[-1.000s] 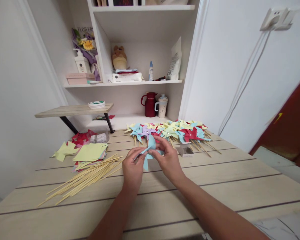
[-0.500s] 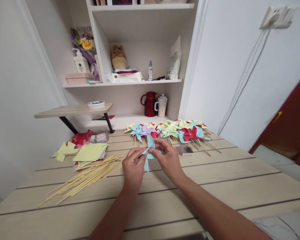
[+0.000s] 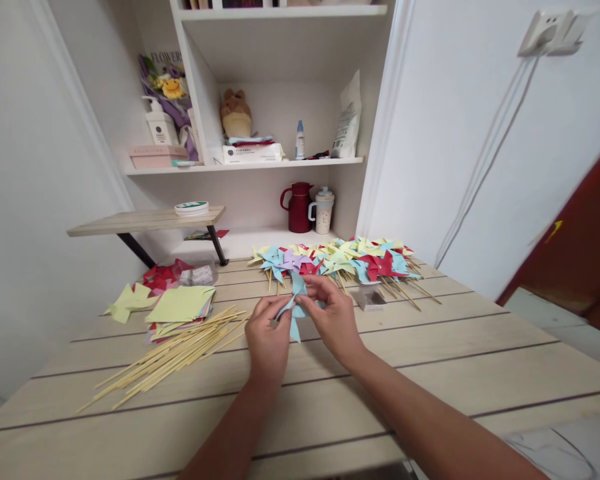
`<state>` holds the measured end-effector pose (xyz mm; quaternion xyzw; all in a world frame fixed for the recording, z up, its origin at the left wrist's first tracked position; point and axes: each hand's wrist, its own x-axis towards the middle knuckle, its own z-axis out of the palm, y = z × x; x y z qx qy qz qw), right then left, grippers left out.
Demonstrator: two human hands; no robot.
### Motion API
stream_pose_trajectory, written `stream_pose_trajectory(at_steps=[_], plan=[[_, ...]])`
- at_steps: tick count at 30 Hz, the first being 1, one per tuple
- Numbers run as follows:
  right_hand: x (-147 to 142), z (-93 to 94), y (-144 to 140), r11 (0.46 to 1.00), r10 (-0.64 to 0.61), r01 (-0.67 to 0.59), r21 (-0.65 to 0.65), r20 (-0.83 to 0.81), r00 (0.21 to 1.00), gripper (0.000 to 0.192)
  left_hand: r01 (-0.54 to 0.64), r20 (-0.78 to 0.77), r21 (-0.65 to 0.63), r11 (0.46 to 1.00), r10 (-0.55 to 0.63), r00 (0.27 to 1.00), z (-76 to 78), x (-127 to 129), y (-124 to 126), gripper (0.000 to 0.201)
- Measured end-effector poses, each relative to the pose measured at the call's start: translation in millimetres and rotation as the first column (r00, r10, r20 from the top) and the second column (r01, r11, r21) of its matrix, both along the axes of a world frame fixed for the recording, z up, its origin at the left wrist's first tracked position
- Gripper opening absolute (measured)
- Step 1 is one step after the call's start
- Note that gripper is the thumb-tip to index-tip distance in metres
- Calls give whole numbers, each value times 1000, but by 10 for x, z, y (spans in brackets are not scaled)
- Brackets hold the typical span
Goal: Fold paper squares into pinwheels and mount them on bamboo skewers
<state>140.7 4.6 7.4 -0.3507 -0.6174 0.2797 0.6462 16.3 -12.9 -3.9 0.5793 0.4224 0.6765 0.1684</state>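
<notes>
Blue paper pinwheel (image 3: 296,308) pinched between both hands (image 3: 300,327), its centre hidden, perhaps by fingertips (image 3: 307,301).

Bright, even light, soft shadows; wide-angle warp & blur at edges.

Beyond the hands, at the far edge of the wooden worktop (image 3: 430,373), lies a heap of finished paper pinwheels (image 3: 340,261) in blue, yellow, red and purple, and just to their right sits a small clear box (image 3: 370,300). To the left of the hands a loose bundle of bamboo sticks (image 3: 170,360) fans out beside a stack of coloured paper squares (image 3: 180,308), with red paper scraps (image 3: 163,275) further back. Farther off, behind the pinwheels, a dark red jug (image 3: 297,208) and a speckled cup (image 3: 324,211) stand side by side under a shelf (image 3: 245,165) carrying a plush toy (image 3: 235,115), a small bottle (image 3: 299,141) and a white bag (image 3: 347,121).
</notes>
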Motion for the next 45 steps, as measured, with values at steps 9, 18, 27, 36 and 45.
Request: stream_pose_trajectory(at_steps=[9, 18, 27, 36, 45], plan=[[57, 1, 33, 980, 142, -151, -126, -79, 987, 25, 95, 134, -74, 993, -85, 987, 58, -25, 0, 12], [120, 43, 19, 994, 96, -92, -64, 62, 993, 10, 29, -134, 125, 992, -12, 991, 90, -66, -53, 23], [74, 102, -87, 995, -18, 2, 99, 163, 986, 5, -45, -408, 396, 917, 220, 886, 47, -114, -69, 36], [92, 64, -79, 974, -32, 6, 226, 112, 993, 8, -168, -415, 520, 838, 420, 807, 58, -146, -77, 35], [113, 35, -65, 957, -22, -11, 290, 113, 993, 14, -166, -360, 457, 874, 352, 864, 76, -139, -67, 26]])
